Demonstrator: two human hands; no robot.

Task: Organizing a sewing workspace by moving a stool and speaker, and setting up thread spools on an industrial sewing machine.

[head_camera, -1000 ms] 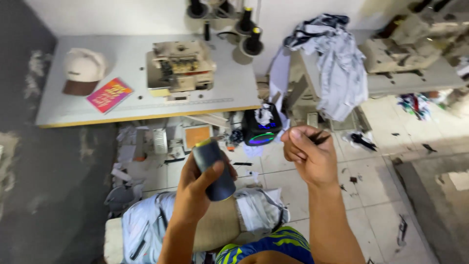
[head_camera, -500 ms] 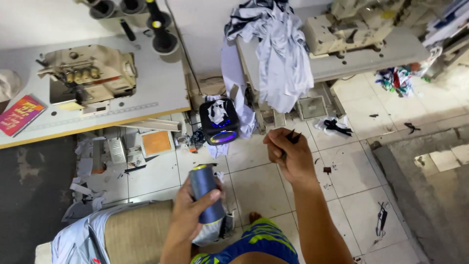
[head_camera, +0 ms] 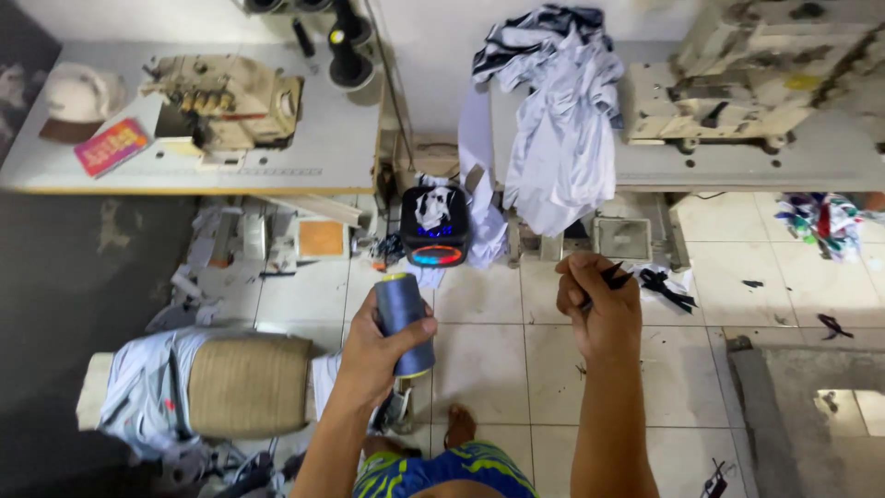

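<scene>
Left hand (head_camera: 373, 355) shut tight round blue thread spool (head_camera: 404, 323), held up mid-scene over tile floor (head_camera: 498, 350); right hand (head_camera: 599, 309) pinched shut on small dark bit (head_camera: 616, 274), can't tell what. Best to keep spool upright w/ firm grip, pull gently. Open floor near & right; stool (head_camera: 244, 383) close left, speaker (head_camera: 435, 226) & table edges (head_camera: 203, 189) far.
</scene>
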